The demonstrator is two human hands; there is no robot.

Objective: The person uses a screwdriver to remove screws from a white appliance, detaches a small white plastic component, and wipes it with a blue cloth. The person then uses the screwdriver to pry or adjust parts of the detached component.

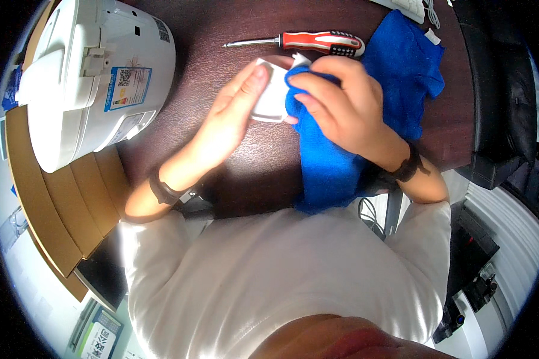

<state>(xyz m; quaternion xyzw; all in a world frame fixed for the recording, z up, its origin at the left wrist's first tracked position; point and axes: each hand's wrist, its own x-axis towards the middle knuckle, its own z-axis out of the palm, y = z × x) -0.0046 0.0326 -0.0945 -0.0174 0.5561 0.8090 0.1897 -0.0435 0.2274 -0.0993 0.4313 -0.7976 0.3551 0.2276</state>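
Observation:
My left hand (pixel 230 110) is closed around a small white plastic part (pixel 270 96), shaped like a shallow tray or cover, with the thumb along its near side. Bunched blue cloth (pixel 329 164) is pinched in my right hand (pixel 350 99) and pressed against the right side of the white part. The cloth's loose end hangs down toward the table's front edge. More blue cloth (pixel 401 66), with a white tag, lies right of my right hand; whether it is the same piece I cannot tell. Beyond both hands lies a red and white screwdriver (pixel 317 43), its shaft pointing left.
A large white appliance (pixel 81 90) with a blue-edged label stands at the left of the dark brown table (pixel 221 185). Cardboard flaps (pixel 60 203) are below it. Part of a white keyboard (pixel 404 7) and a cable (pixel 431 15) show at the far right, and a black chair (pixel 503 102) beyond the right edge.

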